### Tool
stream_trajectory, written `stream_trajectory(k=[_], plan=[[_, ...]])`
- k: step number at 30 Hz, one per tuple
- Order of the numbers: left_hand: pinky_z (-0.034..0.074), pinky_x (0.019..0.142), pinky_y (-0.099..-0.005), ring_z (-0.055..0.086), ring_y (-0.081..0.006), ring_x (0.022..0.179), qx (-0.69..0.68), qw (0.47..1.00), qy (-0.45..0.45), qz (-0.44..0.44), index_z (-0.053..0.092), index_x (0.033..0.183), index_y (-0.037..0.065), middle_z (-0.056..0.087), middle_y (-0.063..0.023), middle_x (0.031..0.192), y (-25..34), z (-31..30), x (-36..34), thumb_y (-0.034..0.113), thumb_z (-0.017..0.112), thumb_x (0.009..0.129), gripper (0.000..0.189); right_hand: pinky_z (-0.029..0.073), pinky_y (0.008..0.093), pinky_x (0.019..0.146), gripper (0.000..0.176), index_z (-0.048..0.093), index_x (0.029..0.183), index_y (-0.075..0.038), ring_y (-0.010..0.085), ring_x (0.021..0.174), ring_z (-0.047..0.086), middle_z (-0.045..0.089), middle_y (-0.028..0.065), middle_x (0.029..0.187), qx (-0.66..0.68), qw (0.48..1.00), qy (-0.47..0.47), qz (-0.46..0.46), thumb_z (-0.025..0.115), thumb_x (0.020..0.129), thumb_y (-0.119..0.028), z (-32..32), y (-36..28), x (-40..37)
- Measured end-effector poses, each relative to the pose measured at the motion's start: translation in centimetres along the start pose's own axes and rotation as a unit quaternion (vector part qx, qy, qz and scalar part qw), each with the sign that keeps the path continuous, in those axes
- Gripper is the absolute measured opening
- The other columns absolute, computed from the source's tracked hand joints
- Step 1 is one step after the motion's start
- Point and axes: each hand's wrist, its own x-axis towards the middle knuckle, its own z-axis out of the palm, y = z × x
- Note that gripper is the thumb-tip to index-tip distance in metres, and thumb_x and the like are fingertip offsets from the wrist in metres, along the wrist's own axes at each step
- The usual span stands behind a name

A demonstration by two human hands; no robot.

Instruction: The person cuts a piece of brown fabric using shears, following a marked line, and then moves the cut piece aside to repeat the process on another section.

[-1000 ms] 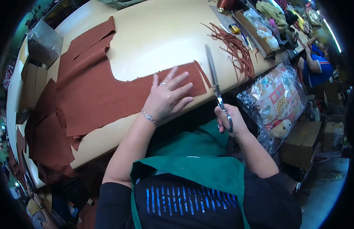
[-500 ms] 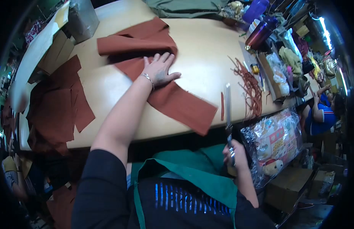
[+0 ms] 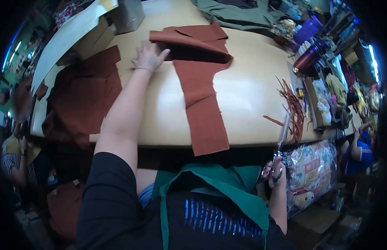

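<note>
My left hand reaches across the table with its fingers spread, right beside the left edge of a rust-brown fabric piece. The far end of this piece is folded over, with a dark hollow under the fold, while its narrow near end hangs slightly past the table's front edge. Low at the right, my right hand is wrapped round the handles of a pair of scissors. Their long blades point away from me, over the table edge beside a heap of thin brown fabric strips.
More brown fabric lies on the table at the left. Green cloth is at the back. A tumbler and an open box stand right, above a plastic-wrapped package. Other people sit at both sides.
My left hand has lifted off the fabric's middle and moved to its far left side. The fabric has turned, its narrow end now towards me. The scissors are still in my right hand.
</note>
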Motion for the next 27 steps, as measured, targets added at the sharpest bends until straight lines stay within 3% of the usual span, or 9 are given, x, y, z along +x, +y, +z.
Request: stream_trajectory(k=[3,6,11,14,16,17,20,22,27], plan=[[0.014,0.093,-0.0661,0.023,-0.033,0.126,-0.007,0.982,-0.189,-0.028,0.041,0.123,0.016,0.032,-0.0126,0.133,5.0,-2.5,-1.5,0.067,0.041,0.072,0.073,0.038,0.022,0.038,0.049,0.044,0.073,-0.006,0.0097,0.039,0.044,0.044,0.0003,0.053,-0.011,0.999,-0.01,-0.034,0.05,0.078,-0.054,-0.6,-0.1,0.4],[0.014,0.096,-0.0632,0.031,-0.0319,0.122,-0.017,0.971,-0.236,0.008,0.039,0.125,0.016,0.037,-0.0129,0.129,10.1,-1.9,-1.7,0.067,0.045,0.069,0.075,0.038,0.0214,0.037,0.043,0.044,0.073,-0.006,0.009,0.039,0.044,0.044,-0.0003,0.052,-0.073,0.996,-0.036,-0.035,0.056,0.078,-0.047,0.7,-0.1,-1.0],[0.039,0.09,-0.0321,0.05,-0.03,0.105,-0.006,0.939,-0.311,0.148,0.055,0.106,-0.006,0.052,-0.0189,0.114,12.4,0.9,3.9,0.069,0.053,0.061,0.087,0.038,0.0212,0.038,0.04,0.049,0.072,-0.004,0.0081,0.041,0.048,0.048,-0.0003,0.051,-0.184,0.981,-0.048,-0.023,0.068,0.071,-0.039,0.9,1.2,-4.3],[0.017,0.101,-0.0535,0.031,-0.0304,0.122,0.097,0.935,-0.3,0.163,0.051,0.118,0.013,0.035,-0.0141,0.132,13.5,-0.9,5.7,0.061,0.056,0.063,0.073,0.04,0.0213,0.042,0.043,0.049,0.069,-0.003,0.0073,0.045,0.05,0.049,-0.0001,0.052,-0.231,0.973,-0.033,0.001,0.074,0.064,-0.037,0.2,1.7,-5.9],[0.002,0.095,-0.0663,0.008,-0.0317,0.13,0.2,0.924,-0.165,0.281,0.05,0.119,0.028,0.016,-0.0079,0.141,14.0,-2.3,5.7,0.051,0.061,0.062,0.063,0.04,0.021,0.043,0.041,0.049,0.068,-0.003,0.0069,0.047,0.051,0.05,0.0001,0.052,-0.278,0.96,-0.022,-0.016,0.076,0.063,-0.033,1.1,0.4,-6.5],[0.001,0.092,-0.0696,-0.007,-0.0321,0.131,0.233,0.902,-0.194,0.308,0.051,0.117,0.032,0.007,-0.0047,0.143,14.6,-3.3,6.3,0.044,0.065,0.061,0.059,0.04,0.0211,0.044,0.04,0.049,0.068,-0.003,0.0065,0.048,0.05,0.05,0.0,0.052,-0.265,0.964,-0.025,-0.018,0.076,0.063,-0.031,1.3,0.2,-6.2],[0.006,0.093,-0.0689,-0.01,-0.0307,0.131,0.288,0.859,-0.132,0.402,0.055,0.113,0.028,-0.003,0.0004,0.144,15.5,-4.3,7.1,0.034,0.067,0.061,0.054,0.037,0.0219,0.045,0.038,0.048,0.066,-0.003,0.0044,0.051,0.044,0.048,-0.0004,0.053,-0.277,0.96,-0.038,-0.03,0.079,0.06,-0.025,1.2,1.9,-5.3],[0.01,0.093,-0.0685,-0.003,-0.0281,0.132,0.28,0.878,-0.027,0.387,0.052,0.116,0.028,0.003,0.0027,0.144,14.1,-2.1,8.0,0.032,0.064,0.068,0.05,0.036,0.0225,0.045,0.04,0.048,0.065,-0.003,0.004,0.052,0.04,0.047,-0.0007,0.055,-0.244,0.969,-0.041,-0.024,0.079,0.059,-0.028,1.8,1.9,-4.7],[0.009,0.095,-0.0664,0.006,-0.0251,0.131,0.098,0.946,-0.216,0.222,0.039,0.125,0.03,0.011,0.0018,0.143,9.8,0.5,5.8,0.05,0.044,0.081,0.049,0.036,0.0215,0.044,0.046,0.049,0.069,-0.003,0.0063,0.049,0.043,0.047,-0.0008,0.056,-0.161,0.978,-0.129,0.012,0.07,0.066,-0.044,2.2,0.5,-3.4]])
